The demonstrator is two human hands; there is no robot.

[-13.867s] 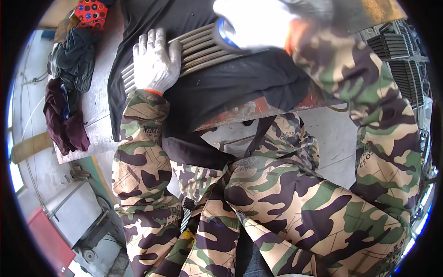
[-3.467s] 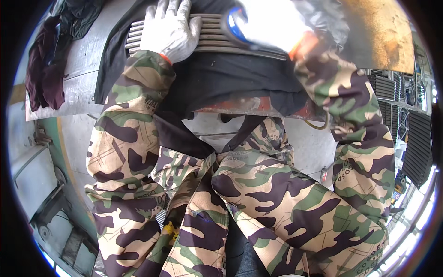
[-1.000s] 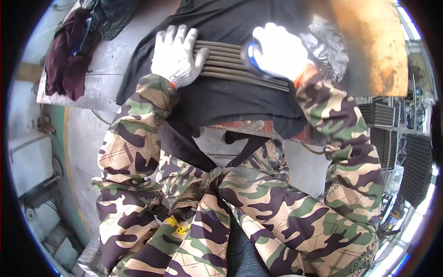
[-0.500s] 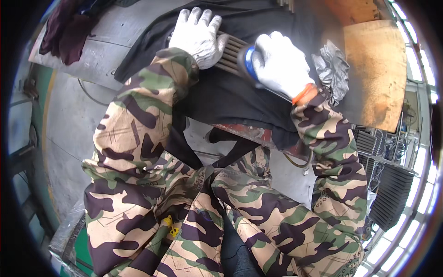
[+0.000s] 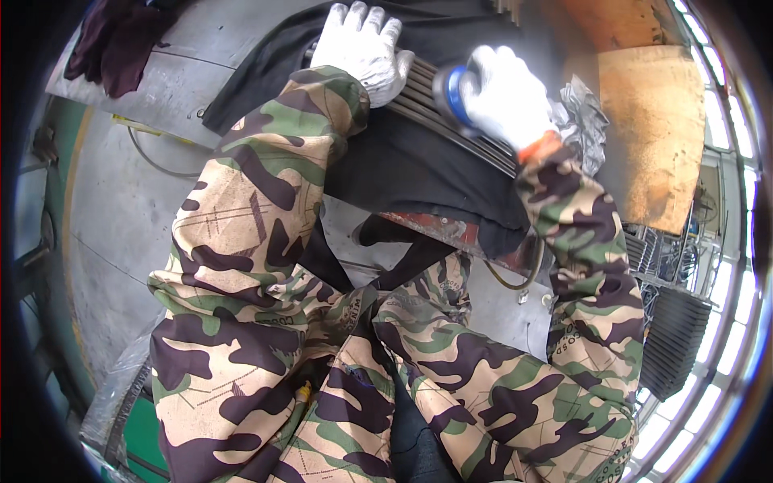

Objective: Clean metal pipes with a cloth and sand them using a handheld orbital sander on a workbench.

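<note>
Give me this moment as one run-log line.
Left gloved hand: laid across metal rods | Right gloved hand: gripping round blue-banded tool over rods | Under rods: black cloth

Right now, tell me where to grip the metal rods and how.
Probably crosswise at the near long edge of the metal rods, toward their lower-right ends, coming from the near side: they lie flat side by side on the black cloth, that edge shows bare, and the left hand lies across the upper-left part.
</note>
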